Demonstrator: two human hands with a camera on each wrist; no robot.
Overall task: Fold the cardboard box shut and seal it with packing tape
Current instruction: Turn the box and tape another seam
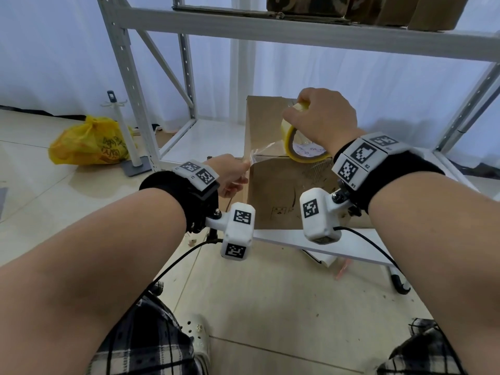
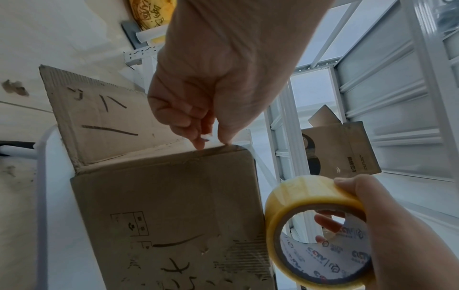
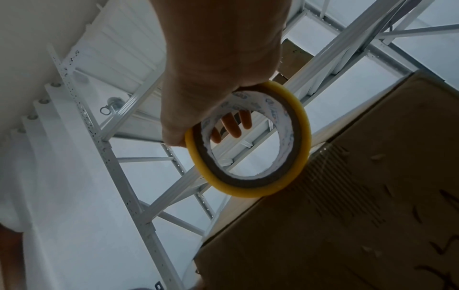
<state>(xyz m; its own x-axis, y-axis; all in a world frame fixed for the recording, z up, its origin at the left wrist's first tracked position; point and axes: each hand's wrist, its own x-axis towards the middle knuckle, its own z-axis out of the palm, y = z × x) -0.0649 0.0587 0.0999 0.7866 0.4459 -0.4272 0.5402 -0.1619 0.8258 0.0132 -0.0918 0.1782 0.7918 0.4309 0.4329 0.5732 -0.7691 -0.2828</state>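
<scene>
Cardboard box (image 1: 284,185) sits on the bottom shelf of the white metal rack (image 1: 189,142), near the front edge. All positions below are relative to the box.

Our left hand (image 1: 230,174) is at the box's top-left corner, thumb and forefinger pinching the free end of the clear tape strip (image 1: 266,148); the other fingers are curled in. In the left wrist view the pinch sits right on the top edge, but we can't tell whether the end is stuck down yet.

Our right hand (image 1: 322,117) is above the box's top right and grips the tape roll (image 1: 300,142): thumb on the outer face, fingers hooked through the core, fingertips (image 3: 233,125) showing inside the ring. The strip runs taut between the two hands across the top.

One flap (image 2: 99,117) stands up on the far-left side, so by our read the box isn't fully folded shut.

Handling, our judgement:
- Box: light, stiff corrugated board with scuffed faces. It likely slides on the smooth shelf if we tug sideways, so brace at the corner where the left hand is.
- Tape: thin, glossy and prone to sticking to itself. Keep tension, or it wrinkles and folds over.
- Roll: rigid cardboard core, and the hook through the core lets it spin. Good grip, no change needed.
- Press the strip down along the seam, not on bare board over a gap.

A yellow bag (image 1: 89,142) lies on the floor well left of the box.
</scene>
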